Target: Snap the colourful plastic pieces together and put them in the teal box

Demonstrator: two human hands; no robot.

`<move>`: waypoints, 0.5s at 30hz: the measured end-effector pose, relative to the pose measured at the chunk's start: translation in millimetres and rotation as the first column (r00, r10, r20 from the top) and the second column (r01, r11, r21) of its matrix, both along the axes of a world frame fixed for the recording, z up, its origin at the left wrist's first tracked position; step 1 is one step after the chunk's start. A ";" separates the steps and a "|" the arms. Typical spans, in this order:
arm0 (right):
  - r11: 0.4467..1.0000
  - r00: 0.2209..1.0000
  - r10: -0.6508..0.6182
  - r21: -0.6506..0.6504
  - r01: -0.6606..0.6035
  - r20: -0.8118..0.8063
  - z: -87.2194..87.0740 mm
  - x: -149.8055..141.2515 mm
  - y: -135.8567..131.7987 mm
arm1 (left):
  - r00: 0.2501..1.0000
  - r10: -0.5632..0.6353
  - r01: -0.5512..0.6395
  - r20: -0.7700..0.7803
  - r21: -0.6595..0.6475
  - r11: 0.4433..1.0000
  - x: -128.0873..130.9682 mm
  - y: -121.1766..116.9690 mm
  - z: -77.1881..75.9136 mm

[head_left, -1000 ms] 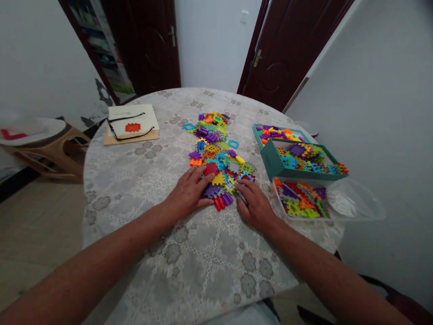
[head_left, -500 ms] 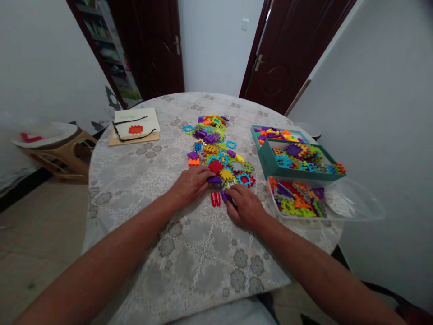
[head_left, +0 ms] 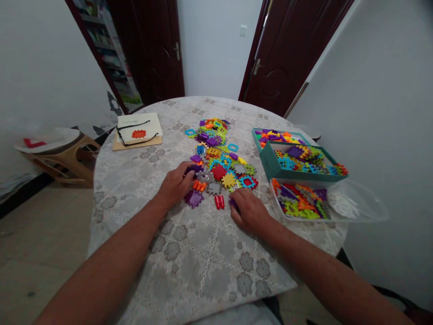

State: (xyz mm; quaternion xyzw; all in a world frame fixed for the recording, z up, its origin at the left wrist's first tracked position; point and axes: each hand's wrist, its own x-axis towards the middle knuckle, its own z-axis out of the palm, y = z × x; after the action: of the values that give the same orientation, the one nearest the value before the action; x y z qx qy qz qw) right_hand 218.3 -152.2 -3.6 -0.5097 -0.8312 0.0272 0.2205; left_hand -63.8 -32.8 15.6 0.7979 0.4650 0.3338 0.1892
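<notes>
My left hand (head_left: 174,186) is closed at the left edge of a pile of plastic interlocking building pieces, with a dark purple building piece (head_left: 196,168) at its fingertips. Close beside it lie an orange piece (head_left: 199,185), a purple square piece (head_left: 194,198) and grey toothed pieces (head_left: 214,188). My right hand (head_left: 249,210) rests low at the pile's near right side, its fingers curled round a purple building piece that they mostly hide. Between the hands is a red piece (head_left: 219,201); a yellow square piece (head_left: 228,180) and a dark red one (head_left: 218,172) lie just beyond.
Green boxes (head_left: 270,164) of pieces stand at the right, behind a clear plastic tub (head_left: 275,205) of more pieces. Glasses (head_left: 123,143) and an orange piece (head_left: 138,134) lie on a notebook (head_left: 155,124) at the left. A patterned cloth covers the round table (head_left: 203,262).
My left hand has moved left with the purple piece, uncovering grey, orange and purple pieces. My right hand has shifted slightly right and down, away from the red piece.
</notes>
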 end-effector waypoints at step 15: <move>0.995 0.998 0.004 -0.099 0.003 0.070 3.6 -53.7 4.8 | 0.992 -0.036 0.050 -0.122 0.111 0.993 -10.8 10.1 -11.9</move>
State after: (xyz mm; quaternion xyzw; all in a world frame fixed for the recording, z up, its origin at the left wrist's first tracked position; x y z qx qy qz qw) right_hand 164.5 -147.4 0.0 -0.5204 -0.8362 0.0506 0.1656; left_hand -74.5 -22.7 3.7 0.8359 0.4382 0.3071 0.1221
